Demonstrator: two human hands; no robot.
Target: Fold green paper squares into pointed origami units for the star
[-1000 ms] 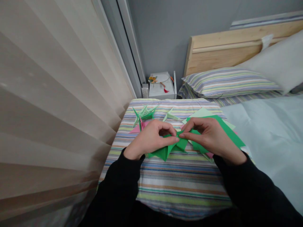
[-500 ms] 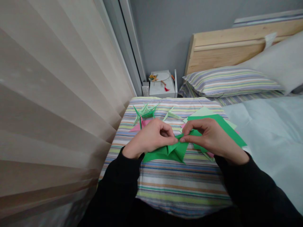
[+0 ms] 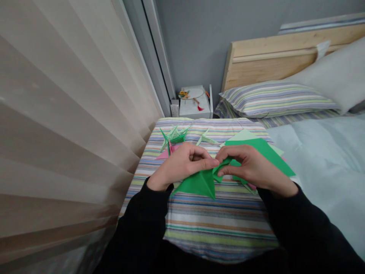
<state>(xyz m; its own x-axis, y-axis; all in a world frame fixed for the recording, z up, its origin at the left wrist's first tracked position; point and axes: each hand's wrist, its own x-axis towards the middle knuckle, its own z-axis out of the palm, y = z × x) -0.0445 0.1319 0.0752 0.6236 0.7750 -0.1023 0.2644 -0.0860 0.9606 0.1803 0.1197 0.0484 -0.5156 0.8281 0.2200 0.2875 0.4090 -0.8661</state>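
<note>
The folded green paper (image 3: 198, 185) is held between the two hands above the middle of the striped cloth (image 3: 219, 228), roughly midway between its left and right edges. The left hand (image 3: 185, 167) pinches the paper along its upper side, thumb lying toward the right hand; a broad pointed flap spreads out below that thumb, toward the cloth's near edge. The right hand (image 3: 246, 164) has its thumb and index finger bent around the paper's narrower right end, a fold showing between the two tips; how firmly they press, I cannot tell. Just beyond the left hand, toward the cloth's far left corner, stand green folded shapes (image 3: 178, 137) with a pink piece (image 3: 163, 154). Loose green sheets (image 3: 266, 153) lie by the right edge, partly behind the right hand.
</note>
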